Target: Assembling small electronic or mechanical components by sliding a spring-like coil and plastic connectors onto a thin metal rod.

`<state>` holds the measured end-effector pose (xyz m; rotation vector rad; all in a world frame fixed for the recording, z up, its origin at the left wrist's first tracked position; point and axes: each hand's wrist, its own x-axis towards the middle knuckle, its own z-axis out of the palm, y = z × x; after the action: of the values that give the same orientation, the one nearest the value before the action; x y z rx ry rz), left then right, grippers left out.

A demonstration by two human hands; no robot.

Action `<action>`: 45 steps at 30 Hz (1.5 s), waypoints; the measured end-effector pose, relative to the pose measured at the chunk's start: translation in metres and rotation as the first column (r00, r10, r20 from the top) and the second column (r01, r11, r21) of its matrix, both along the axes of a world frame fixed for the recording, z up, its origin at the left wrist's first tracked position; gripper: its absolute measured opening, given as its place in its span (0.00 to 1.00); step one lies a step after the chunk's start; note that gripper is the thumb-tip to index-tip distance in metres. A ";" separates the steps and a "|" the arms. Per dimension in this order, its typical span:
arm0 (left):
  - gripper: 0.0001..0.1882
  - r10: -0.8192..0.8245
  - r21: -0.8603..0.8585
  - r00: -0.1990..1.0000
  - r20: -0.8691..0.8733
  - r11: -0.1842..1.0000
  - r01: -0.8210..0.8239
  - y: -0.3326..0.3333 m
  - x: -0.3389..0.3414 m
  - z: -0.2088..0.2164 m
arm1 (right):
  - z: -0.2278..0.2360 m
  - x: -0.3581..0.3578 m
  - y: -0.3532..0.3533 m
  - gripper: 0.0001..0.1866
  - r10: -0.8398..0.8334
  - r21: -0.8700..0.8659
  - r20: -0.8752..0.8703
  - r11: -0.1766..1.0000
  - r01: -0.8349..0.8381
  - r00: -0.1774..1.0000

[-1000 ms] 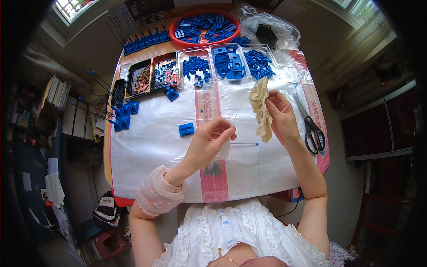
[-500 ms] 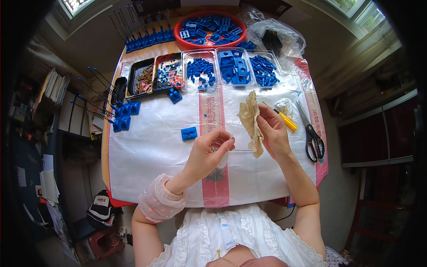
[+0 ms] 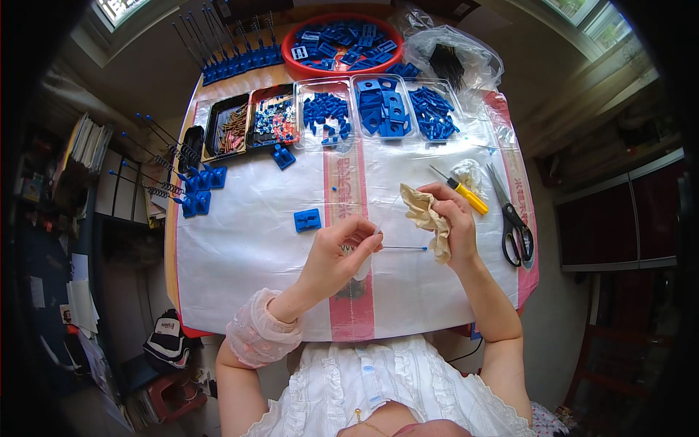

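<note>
My left hand [image 3: 338, 251] is closed around a thin metal rod [image 3: 397, 247] with a blue tip, which points right; spring coils show between the fingers. A small whitish thing [image 3: 362, 269] peeks out below that hand, its kind unclear. Between finger and thumb at the fingertips is something pale and thin that I cannot make out. My right hand [image 3: 455, 218] grips a crumpled beige sheet [image 3: 422, 209], paper or cloth, just above and right of the rod's tip. Left of my left hand lies a blue plastic base [image 3: 307, 220].
Parts trays [image 3: 328, 116] line the far side, before a red basin [image 3: 342, 69] of blue pieces. A yellow-handled screwdriver [image 3: 472, 197] and black-handled scissors [image 3: 515, 233] lie right. Assembled spring-rod pieces [image 3: 196, 197] stand left, more [image 3: 240, 65] far left. A plastic bag [image 3: 484, 62] sits far right.
My right hand has drawn the beige sheet together and lifted it off the rod, so the blue tip now shows. My left hand has barely moved.
</note>
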<state>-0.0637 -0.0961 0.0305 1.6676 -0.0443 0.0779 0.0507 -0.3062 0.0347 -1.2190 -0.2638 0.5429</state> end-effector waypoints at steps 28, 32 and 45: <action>0.04 -0.039 0.048 0.999 -0.008 0.998 0.039 -0.005 -0.002 -0.002 | 0.004 -0.016 0.009 0.11 -0.159 -0.093 0.202 0.979 0.180 0.966; 0.04 -0.032 0.059 0.999 -0.012 0.998 0.032 -0.005 -0.002 -0.001 | 0.013 -0.017 0.008 0.15 -0.112 0.065 0.156 0.993 0.103 0.981; 0.03 -0.033 0.087 0.999 0.014 0.996 0.032 -0.003 -0.002 -0.004 | 0.010 -0.012 0.001 0.11 -0.038 -0.090 0.244 0.994 0.061 0.969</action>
<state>-0.0661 -0.0995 0.0261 1.7527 -0.0874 0.0646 0.0385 -0.3049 0.0449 -1.3842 -0.4165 0.3662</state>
